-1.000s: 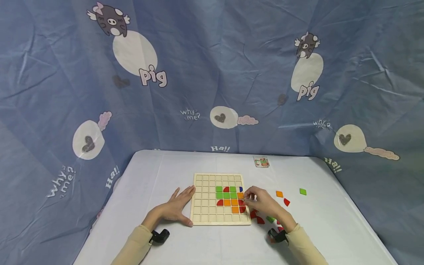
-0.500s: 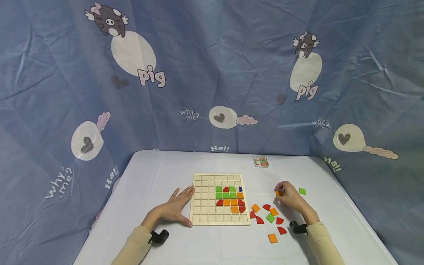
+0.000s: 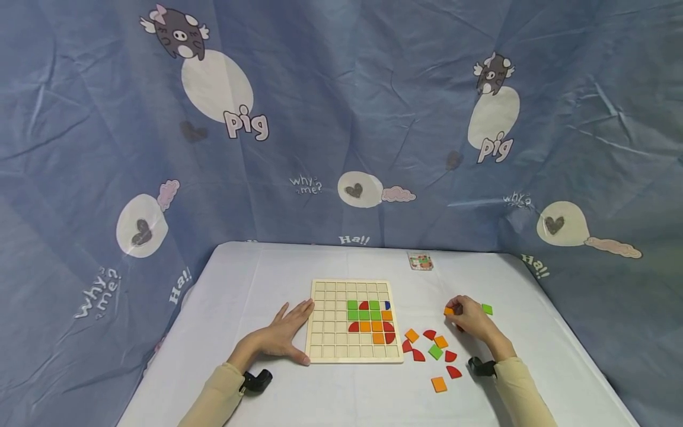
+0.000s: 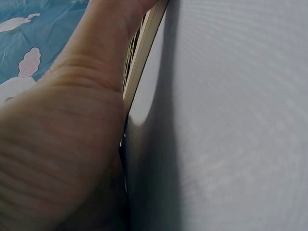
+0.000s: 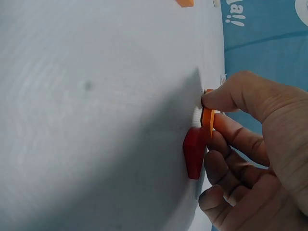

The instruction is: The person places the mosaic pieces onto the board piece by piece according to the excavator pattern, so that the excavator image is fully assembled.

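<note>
My left hand (image 3: 283, 333) lies with its fingers spread on the table. Its fingertips and thumb touch the left edge of a wooden grid board (image 3: 325, 350). Green, orange, red and blue tiles fill some cells on the board's right half. To the right of the board, my right hand (image 3: 472, 317) pinches an orange square tile (image 5: 208, 115) between thumb and forefinger, just over the table. A red quarter-round tile (image 5: 194, 153) lies right under those fingers; in the head view the hand covers it. The left wrist view shows mostly palm and the board's edge (image 4: 144, 53).
Several loose tiles lie right of the board, among them a green square (image 3: 436, 351), an orange square (image 3: 439, 384) and a red quarter-round (image 3: 454, 372). Another green tile (image 3: 487, 309) lies beyond the right hand. A small picture card (image 3: 421, 261) is at the back.
My right hand has moved from the board's right edge out to the orange tile on the right and now pinches it. The left hand has stayed at the board.
</note>
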### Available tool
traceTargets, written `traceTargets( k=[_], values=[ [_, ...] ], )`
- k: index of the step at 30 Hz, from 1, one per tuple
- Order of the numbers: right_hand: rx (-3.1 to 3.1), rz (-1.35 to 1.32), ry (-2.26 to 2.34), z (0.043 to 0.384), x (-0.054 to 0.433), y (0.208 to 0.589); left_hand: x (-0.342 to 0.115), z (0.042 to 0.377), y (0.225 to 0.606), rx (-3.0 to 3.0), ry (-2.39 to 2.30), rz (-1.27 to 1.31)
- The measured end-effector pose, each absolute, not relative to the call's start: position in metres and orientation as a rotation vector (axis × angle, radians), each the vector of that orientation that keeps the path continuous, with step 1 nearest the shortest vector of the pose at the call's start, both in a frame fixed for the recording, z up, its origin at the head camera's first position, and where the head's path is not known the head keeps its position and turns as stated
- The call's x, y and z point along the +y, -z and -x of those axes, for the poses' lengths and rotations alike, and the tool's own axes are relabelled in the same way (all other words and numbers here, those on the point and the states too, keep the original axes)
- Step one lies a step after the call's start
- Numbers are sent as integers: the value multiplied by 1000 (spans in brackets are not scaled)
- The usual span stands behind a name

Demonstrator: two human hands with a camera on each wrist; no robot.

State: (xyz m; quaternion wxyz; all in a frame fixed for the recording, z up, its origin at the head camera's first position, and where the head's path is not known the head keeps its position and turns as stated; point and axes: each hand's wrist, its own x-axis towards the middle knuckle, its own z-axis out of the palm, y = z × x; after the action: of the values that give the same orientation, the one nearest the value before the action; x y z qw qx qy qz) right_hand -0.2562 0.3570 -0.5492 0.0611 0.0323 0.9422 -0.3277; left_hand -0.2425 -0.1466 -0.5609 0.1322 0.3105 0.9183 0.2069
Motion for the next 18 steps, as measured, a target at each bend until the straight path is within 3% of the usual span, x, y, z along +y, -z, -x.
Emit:
traceTargets(
  k=[10, 18],
  values=[
    [2863, -135, 1019, 253, 353, 547, -147, 243, 562, 2671, -592, -913],
    [2944, 59, 989, 244, 312, 537, -146, 243, 560, 2661, -609, -921]
  ],
)
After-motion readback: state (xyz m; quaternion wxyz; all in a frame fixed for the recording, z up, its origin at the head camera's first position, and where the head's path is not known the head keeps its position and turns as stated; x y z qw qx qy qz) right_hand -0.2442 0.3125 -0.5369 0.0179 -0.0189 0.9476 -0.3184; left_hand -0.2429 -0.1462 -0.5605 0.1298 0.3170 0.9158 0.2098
